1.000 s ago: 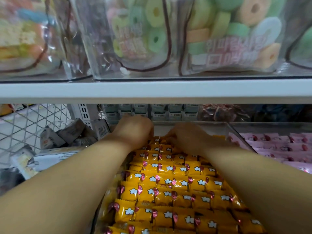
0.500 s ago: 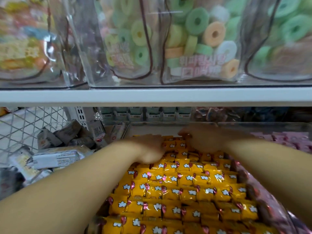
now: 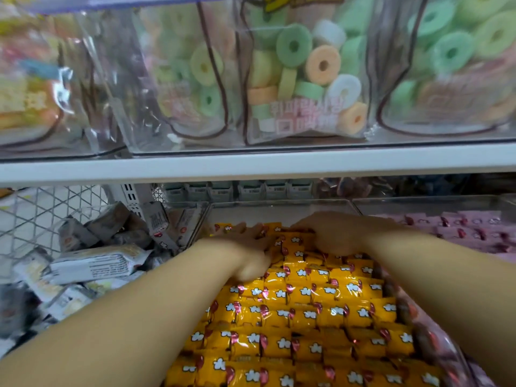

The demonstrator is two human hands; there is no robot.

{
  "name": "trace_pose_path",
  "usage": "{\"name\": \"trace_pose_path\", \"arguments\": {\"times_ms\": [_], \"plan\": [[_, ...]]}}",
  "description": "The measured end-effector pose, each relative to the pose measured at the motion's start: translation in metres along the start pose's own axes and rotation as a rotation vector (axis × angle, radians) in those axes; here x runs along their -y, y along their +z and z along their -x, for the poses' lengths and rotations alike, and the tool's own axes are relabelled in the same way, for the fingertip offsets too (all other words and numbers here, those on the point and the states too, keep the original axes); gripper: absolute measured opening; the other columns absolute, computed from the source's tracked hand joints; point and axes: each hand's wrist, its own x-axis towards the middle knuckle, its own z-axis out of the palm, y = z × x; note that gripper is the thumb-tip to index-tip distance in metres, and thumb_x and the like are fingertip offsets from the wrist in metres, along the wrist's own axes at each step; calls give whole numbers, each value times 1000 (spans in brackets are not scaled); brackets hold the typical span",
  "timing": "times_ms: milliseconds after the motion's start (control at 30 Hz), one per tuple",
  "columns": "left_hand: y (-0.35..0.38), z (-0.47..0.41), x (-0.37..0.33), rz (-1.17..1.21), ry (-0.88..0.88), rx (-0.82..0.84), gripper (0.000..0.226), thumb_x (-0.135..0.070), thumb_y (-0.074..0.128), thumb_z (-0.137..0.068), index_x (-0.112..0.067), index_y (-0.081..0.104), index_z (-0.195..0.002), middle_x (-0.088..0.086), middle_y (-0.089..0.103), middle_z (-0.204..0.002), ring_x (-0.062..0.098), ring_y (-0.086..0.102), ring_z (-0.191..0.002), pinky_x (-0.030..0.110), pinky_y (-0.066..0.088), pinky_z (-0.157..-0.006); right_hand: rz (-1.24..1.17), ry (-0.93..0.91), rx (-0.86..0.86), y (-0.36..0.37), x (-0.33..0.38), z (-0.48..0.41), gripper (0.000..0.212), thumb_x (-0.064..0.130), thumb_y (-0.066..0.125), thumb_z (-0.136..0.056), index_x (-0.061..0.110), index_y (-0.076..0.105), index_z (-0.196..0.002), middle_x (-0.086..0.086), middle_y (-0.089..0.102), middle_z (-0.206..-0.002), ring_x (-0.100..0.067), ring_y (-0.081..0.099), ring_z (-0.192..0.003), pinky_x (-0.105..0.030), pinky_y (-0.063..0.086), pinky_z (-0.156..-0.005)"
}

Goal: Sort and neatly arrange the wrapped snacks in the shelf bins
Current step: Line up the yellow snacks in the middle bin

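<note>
Glossy foil-like yellow snack wrappers (image 3: 304,317) in a clear plastic bin (image 3: 282,208) (white wire mesh (image 3: 50,216) left), smooth white shelf edge (image 3: 251,166)

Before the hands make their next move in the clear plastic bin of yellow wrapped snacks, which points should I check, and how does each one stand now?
1. Front rows of the yellow wrapped snacks flat and aligned: ok.
2. Back row straight: cannot tell, the hands cover most of it.
3. Left hand lying on the snacks, fingers fairly straight: ok.
4. Right hand grip: cannot tell, its fingers are hidden.
5. Pink wrapped snacks kept apart, to the right: ok.
6. Grey-white wrapped snacks on the left tidy: not ok, they lie jumbled.
</note>
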Motion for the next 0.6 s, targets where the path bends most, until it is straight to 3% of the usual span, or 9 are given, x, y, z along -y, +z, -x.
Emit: {"name": "trace_pose_path", "arguments": {"times_ms": [100,233,300,400,600], "plan": [[-2,6,-2,99,-8,-69,51,-46,18,-101,-36,4,-149,-6,-7,-159,23,-3,-146,50,2,-116,-75,33,-111,1,-1,9,52,9,44,-96,22,32,-144,-2,34,-150,-18,35,-135,-30,28,-110],[-3,33,-22,256,93,-244,52,-42,22,-102,-29,10,-151,-5,1,-159,17,4,-146,40,7,-119,-91,73,-331,-10,0,43,44,12,42,-97,29,43,-137,1,38,-148,-20,42,-129,-25,35,-99],[2,48,-39,232,143,-198,56,-46,22,-101,-26,6,-151,-6,-2,-159,14,1,-146,41,5,-119,13,144,-346,-14,-4,62,39,14,41,-96,28,49,-132,-3,45,-142,-23,50,-120,-28,42,-95],[10,56,-52,115,106,-102,63,-53,17,-98,-24,-3,-151,-6,-8,-158,15,-6,-146,46,-5,-118,55,175,-222,-6,-12,84,30,18,41,-96,20,51,-125,-8,55,-126,-20,56,-101,-28,47,-84],[3,59,-60,77,36,11,64,-57,7,-96,-26,-3,-151,-8,-8,-158,16,-7,-146,46,-7,-115,-1,113,-216,5,-15,95,39,11,36,-96,19,54,-130,-7,46,-138,-21,49,-119,-32,41,-100]]}}
